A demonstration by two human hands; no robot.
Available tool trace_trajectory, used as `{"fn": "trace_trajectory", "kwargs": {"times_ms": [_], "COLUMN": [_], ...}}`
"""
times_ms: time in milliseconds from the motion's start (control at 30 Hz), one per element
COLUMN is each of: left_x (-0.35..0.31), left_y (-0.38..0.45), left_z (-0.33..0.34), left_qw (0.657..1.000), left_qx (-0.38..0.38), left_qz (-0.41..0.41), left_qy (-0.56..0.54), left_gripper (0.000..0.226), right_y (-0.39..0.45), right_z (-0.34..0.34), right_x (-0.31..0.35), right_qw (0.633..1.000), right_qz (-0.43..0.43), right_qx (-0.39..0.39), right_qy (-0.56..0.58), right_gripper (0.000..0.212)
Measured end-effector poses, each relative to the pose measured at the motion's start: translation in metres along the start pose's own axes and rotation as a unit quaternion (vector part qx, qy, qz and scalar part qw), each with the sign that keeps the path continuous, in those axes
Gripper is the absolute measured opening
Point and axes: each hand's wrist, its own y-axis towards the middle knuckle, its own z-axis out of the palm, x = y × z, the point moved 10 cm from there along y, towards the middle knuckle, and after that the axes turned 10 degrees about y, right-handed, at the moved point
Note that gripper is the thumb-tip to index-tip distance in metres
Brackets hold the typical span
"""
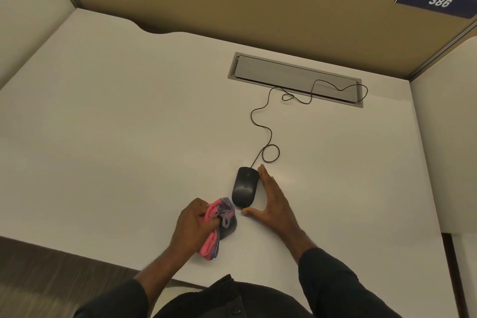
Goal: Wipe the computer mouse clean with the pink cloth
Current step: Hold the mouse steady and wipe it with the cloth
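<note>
The mouse (244, 186) lies flat on the white desk (108, 137), near the front edge and a little right of the middle. It is black, and its narrow front end points to the far side. From this end we see the thin black cord (261, 121) going away in several loops until it reaches the grey cable tray (268, 70) set into the desk on the far right.

Our right hand (273, 197) rests on the desk just right of the mouse. It is wide open and holds nothing: the fingers lie stretched along the right side of the mouse, and the thumb points left, under its near end. The fingers seem to touch the side of the mouse, but from this angle we cannot say it for sure.

Our left hand (192, 226) is closed around the cloth (219, 224), which is bunched into a lump. The cloth is pink with grey parts, and it hangs out of the fist on both sides. It rests on the desk just left of the near end of the mouse, very close to it, and we cannot tell if the two touch.

Behind the desk stands a tan partition (232, 0), and on its far right corner there is a dark blue plate (436, 0) with the number 386.
</note>
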Motion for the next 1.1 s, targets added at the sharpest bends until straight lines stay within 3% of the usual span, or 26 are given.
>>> {"fn": "trace_trajectory", "kwargs": {"times_ms": [133,233,367,467,600,833,967,1033,1100], "left_x": [0.001,-0.005,-0.025,-0.042,-0.068,-0.12,-0.131,-0.13,-0.132], "left_y": [-0.005,-0.011,-0.02,-0.023,-0.016,-0.009,0.0,0.006,0.009], "left_z": [-0.005,-0.012,-0.033,-0.051,-0.064,-0.085,-0.106,-0.111,-0.109], "left_qw": [1.0,0.999,0.99,0.972,0.953,0.901,0.941,0.953,0.954], "left_qx": [-0.003,0.002,-0.007,-0.031,-0.013,0.093,0.002,-0.044,-0.051], "left_qz": [0.014,0.041,0.11,0.135,0.155,0.204,0.21,0.198,0.196], "left_qy": [-0.016,-0.03,-0.085,-0.19,-0.26,-0.372,-0.267,-0.226,-0.22], "left_gripper": [0.023,0.047,0.083,0.071,0.044,0.054,0.073,0.078,0.079], "right_y": [0.001,-0.001,-0.016,-0.032,-0.045,-0.034,-0.032,-0.036,-0.039], "right_z": [0.001,-0.007,-0.031,-0.024,-0.003,-0.013,-0.015,-0.011,-0.01], "right_x": [-0.004,-0.004,0.014,0.036,0.069,0.109,0.132,0.135,0.15], "right_qw": [1.0,0.999,0.992,0.968,0.924,0.785,0.762,0.792,0.848], "right_qz": [-0.005,0.007,0.022,0.075,0.14,0.151,0.118,0.116,0.095], "right_qx": [0.011,0.014,-0.056,-0.035,-0.003,-0.036,-0.049,-0.093,-0.133], "right_qy": [0.002,0.036,0.113,0.239,0.356,0.599,0.635,0.592,0.504], "right_gripper": [0.122,0.114,0.076,0.048,0.072,0.092,0.091,0.075,0.058]}}
